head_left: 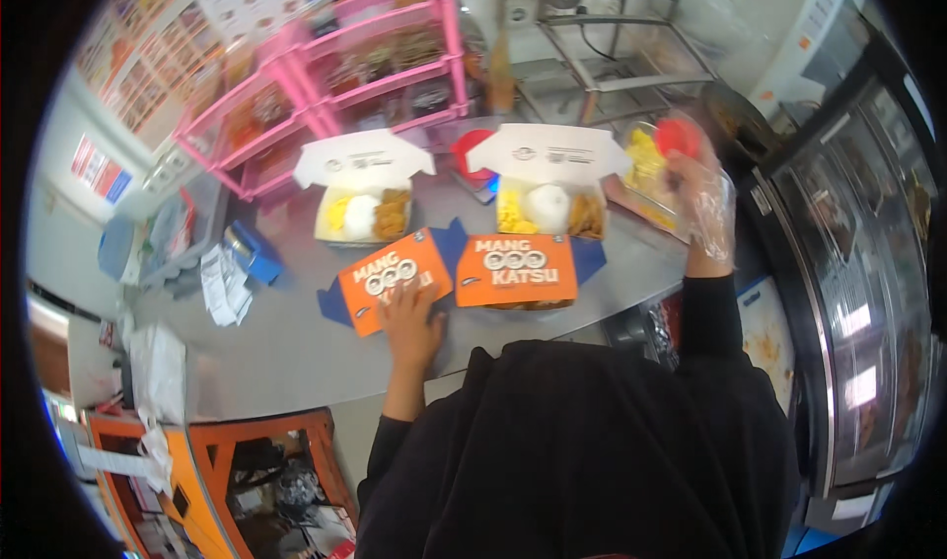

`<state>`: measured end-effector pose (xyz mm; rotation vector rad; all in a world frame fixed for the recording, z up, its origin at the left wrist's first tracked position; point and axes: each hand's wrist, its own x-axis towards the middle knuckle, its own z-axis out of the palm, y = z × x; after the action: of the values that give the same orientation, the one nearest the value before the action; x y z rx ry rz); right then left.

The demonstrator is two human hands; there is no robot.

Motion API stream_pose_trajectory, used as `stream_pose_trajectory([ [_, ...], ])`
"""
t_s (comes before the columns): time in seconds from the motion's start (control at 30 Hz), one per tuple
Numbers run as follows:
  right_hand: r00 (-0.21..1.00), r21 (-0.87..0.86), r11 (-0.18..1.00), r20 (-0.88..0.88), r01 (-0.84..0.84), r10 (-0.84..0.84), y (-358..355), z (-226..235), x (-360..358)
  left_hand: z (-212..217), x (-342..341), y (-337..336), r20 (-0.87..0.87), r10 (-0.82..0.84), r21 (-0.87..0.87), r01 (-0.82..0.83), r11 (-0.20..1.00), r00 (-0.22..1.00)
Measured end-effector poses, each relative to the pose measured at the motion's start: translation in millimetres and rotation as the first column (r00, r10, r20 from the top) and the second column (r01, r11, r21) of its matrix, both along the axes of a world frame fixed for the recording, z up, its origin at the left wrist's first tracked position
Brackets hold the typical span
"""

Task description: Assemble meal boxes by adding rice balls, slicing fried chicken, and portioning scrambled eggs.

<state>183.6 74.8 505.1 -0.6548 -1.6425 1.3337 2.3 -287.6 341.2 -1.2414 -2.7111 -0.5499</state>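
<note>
My bare left hand [408,320] lies with its fingers spread on the orange lid [380,271] of a takeaway box with dark blue flaps. My right hand [698,186], in a clear plastic glove, is closed on a red rounded thing [678,137], blurred, over a clear tub of yellow scrambled egg [645,167]. Farther back, a left takeaway box [364,158] and a right takeaway box [547,150] have white lids raised. Each holds white rice, yellow egg and brown fried pieces. A second orange-lidded box [513,271] sits nearest me, right of my left hand.
Pink stacked racks [385,46] with packs stand at the back. A metal frame rack [612,56] and a dark pan [738,125] are at the back right. A glass-fronted cabinet [856,293] borders the right. Receipts [227,283] and a blue box [254,253] lie left on the steel counter.
</note>
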Motion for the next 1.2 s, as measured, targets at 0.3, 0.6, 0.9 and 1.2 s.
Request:
stream_pose_trajectory([
  [0.3, 0.12, 0.417, 0.905, 0.906, -0.084, -0.406, 136, -86, 120, 38, -16, -12, -0.24, 0.288, 0.091, -0.274, 0.957, 0.927],
  [0.6, 0.787, 0.47, 0.879, 0.568, -0.072, -0.239, 16, -5, 43, 21, -33, -64, 0.021, 0.279, 0.218, -0.277, 0.936, 0.96],
  [0.9, 0.415, 0.191, 0.373, 0.274, -0.908, 0.868, -166, 40, -147, -9, -55, -87, -0.093, 0.054, 0.318, -0.022, 0.948, 0.994],
  [1.2, 0.537, 0.529, 0.159, 0.843, -0.834, 0.015, -242, -119, -389, -14, -82, -114, -0.029, -0.302, 0.307, 0.296, 0.904, 0.953],
])
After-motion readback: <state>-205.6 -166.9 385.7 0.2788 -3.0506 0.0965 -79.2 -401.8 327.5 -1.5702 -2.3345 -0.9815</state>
